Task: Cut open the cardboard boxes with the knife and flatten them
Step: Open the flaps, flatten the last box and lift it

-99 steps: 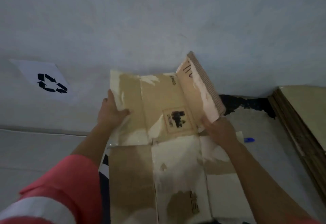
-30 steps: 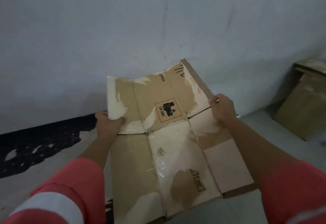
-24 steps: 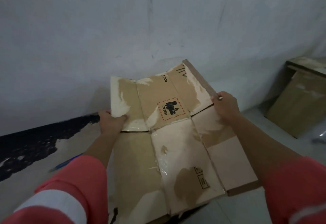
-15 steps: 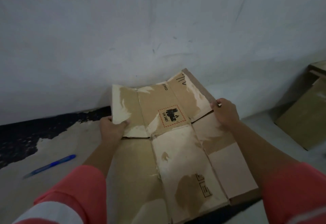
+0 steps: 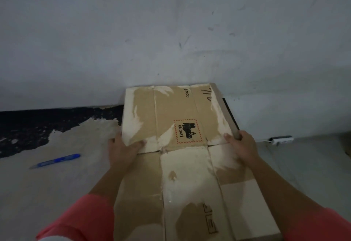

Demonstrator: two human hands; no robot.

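Observation:
A cut-open brown cardboard box (image 5: 182, 176) with torn white patches and a red-bordered UN 3481 label is spread out in front of me, its far flaps close to the wall. My left hand (image 5: 123, 146) grips the left flap at its lower corner, thumb on top. My right hand (image 5: 242, 147) grips the right flap's edge, fingers wrapped round it. A blue-handled knife (image 5: 56, 160) lies on the floor to the left, apart from both hands.
A pale wall (image 5: 171, 31) rises right behind the cardboard. Black peeling paint (image 5: 47, 124) runs along the floor at the left. A small white and dark object (image 5: 281, 139) lies on the floor at the right.
The raised right flap has come down, so the far flaps now lie nearly level. The view has swung left, bringing the blue knife into sight. Both hands keep their hold.

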